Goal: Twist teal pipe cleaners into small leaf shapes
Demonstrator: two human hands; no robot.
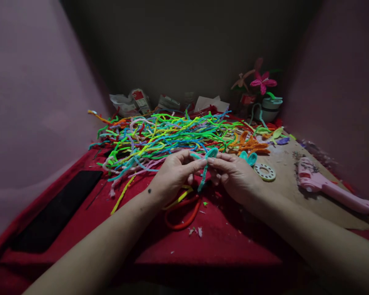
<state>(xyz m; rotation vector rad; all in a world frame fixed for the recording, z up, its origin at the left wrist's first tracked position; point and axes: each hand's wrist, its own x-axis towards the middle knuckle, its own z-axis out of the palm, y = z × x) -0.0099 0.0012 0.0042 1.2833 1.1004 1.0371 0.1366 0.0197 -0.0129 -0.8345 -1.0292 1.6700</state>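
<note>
A teal pipe cleaner (pixel 203 177), bent into a loop at its upper part, is pinched between my two hands over the front of the table. My left hand (pixel 180 170) grips it from the left with thumb and finger. From the right, my right hand (pixel 230 170) pinches it at the base of the loop; some of its fingers are hidden. One end hangs down below the fingertips. Just beyond my right hand lie teal looped petals (pixel 248 157). Beneath the hands, a red-orange loop (pixel 183 223) and a yellow pipe cleaner (pixel 183 196) rest on the red cloth.
A heap of coloured pipe cleaners (pixel 169 135) spreads behind my hands. To the left lies a black flat object (pixel 60 211). A pink glue gun (pixel 329 184) and a round white holed disc (pixel 265 172) sit on brown board at right. Behind stands a pot (pixel 270 110) with a pink flower (pixel 263 82).
</note>
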